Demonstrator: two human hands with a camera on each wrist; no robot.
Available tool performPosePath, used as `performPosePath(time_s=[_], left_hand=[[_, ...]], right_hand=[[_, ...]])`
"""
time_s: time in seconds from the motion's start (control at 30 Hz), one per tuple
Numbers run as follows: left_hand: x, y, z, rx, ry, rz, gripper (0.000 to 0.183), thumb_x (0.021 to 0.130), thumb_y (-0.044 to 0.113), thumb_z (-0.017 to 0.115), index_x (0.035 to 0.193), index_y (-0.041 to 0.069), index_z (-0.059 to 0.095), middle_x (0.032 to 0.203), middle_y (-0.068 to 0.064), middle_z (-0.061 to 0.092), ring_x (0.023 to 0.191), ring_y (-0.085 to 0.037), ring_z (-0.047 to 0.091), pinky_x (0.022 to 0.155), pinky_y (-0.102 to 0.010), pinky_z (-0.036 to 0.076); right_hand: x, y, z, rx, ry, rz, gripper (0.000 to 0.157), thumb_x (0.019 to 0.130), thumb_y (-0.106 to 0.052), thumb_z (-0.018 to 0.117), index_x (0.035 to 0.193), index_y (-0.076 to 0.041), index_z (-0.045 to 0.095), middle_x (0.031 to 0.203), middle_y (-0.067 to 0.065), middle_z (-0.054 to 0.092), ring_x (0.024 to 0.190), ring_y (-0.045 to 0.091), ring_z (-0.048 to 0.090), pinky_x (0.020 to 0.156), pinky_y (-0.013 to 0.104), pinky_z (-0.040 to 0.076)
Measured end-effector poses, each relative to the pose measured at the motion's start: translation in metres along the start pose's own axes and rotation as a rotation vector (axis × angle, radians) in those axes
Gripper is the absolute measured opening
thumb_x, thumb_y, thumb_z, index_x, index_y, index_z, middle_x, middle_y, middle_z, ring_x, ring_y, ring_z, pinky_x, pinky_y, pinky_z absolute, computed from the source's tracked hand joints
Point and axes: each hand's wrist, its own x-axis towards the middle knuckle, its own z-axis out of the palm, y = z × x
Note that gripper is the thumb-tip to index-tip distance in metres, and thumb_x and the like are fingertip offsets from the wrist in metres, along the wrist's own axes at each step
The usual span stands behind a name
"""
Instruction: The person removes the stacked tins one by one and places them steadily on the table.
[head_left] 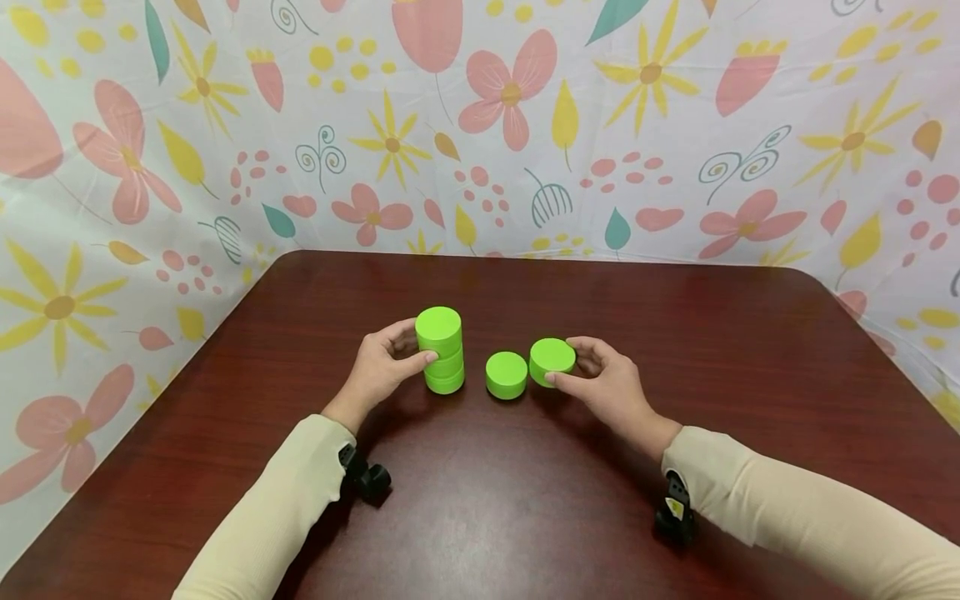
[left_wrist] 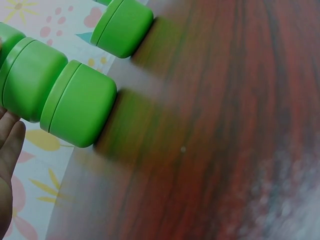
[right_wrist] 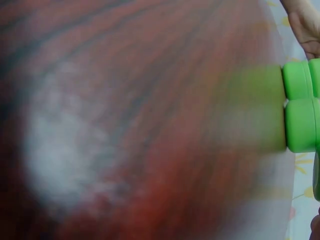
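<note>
A stack of three round green lidded jars [head_left: 447, 364] stands upright on the table. My left hand [head_left: 377, 367] grips its upper part, with the thumb in front and the fingers behind. A single jar [head_left: 506, 377] stands on the table just right of the stack. My right hand [head_left: 611, 387] pinches another green jar [head_left: 552, 360] by its sides, held slightly above the table beside the single one. In the left wrist view the stacked jars [left_wrist: 82, 105] show their lid seams. The right wrist view shows only an edge of the held jar [right_wrist: 317, 175].
The dark red-brown wooden table [head_left: 487, 500] has a glossy top. Behind it and along its left hangs a white cloth [head_left: 480, 142] printed with flowers and leaves. Black wrist cameras sit at the left cuff [head_left: 365, 475] and the right cuff [head_left: 675, 510].
</note>
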Motion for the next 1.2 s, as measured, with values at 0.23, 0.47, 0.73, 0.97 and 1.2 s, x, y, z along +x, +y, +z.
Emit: performPosePath(time_s=[0.23,0.47,0.73,0.97,1.2], left_hand=[[0.000,0.001,0.000,0.003,0.005,-0.007,0.049,0.079,0.006,0.073,0.125,0.001,0.056,0.112,-0.019,0.064,0.104,-0.029,0.062,0.090,-0.039,0.049],[0.000,0.001,0.001,-0.005,0.004,-0.009,0.050,0.080,0.006,0.072,0.126,0.000,0.055,0.113,-0.020,0.064,0.105,-0.030,0.061,0.091,-0.040,0.049],[-0.001,0.001,0.001,-0.006,0.004,-0.005,0.049,0.079,0.006,0.073,0.125,0.002,0.057,0.112,-0.019,0.064,0.104,-0.029,0.061,0.091,-0.040,0.049],[-0.001,0.000,0.001,0.004,0.005,-0.004,0.049,0.079,0.006,0.073,0.125,0.002,0.057,0.112,-0.019,0.064,0.104,-0.029,0.061,0.091,-0.040,0.049],[-0.001,0.001,0.001,0.006,0.006,-0.010,0.049,0.079,0.007,0.073,0.125,0.003,0.057,0.112,-0.018,0.065,0.103,-0.028,0.061,0.089,-0.039,0.049]], right_hand=[[-0.002,0.004,0.002,0.003,0.006,0.020,0.057,0.075,-0.020,0.078,0.124,-0.005,0.053,0.121,0.014,0.060,0.113,0.024,0.058,0.090,0.028,0.048],[-0.003,0.009,0.004,0.001,0.007,0.057,0.058,0.074,-0.021,0.079,0.124,-0.006,0.053,0.121,0.014,0.060,0.113,0.024,0.058,0.085,0.018,0.047],[-0.005,0.014,0.007,0.018,-0.005,0.073,0.058,0.074,-0.016,0.078,0.125,-0.004,0.052,0.122,0.016,0.059,0.114,0.025,0.057,0.078,0.011,0.046],[-0.008,0.016,0.008,0.023,-0.019,0.109,0.060,0.074,-0.019,0.078,0.126,-0.005,0.051,0.124,0.016,0.058,0.116,0.026,0.055,0.079,0.013,0.046],[-0.009,0.018,0.009,0.057,-0.021,0.100,0.059,0.074,-0.014,0.078,0.125,-0.004,0.050,0.124,0.016,0.057,0.116,0.027,0.055,0.078,0.011,0.046]])
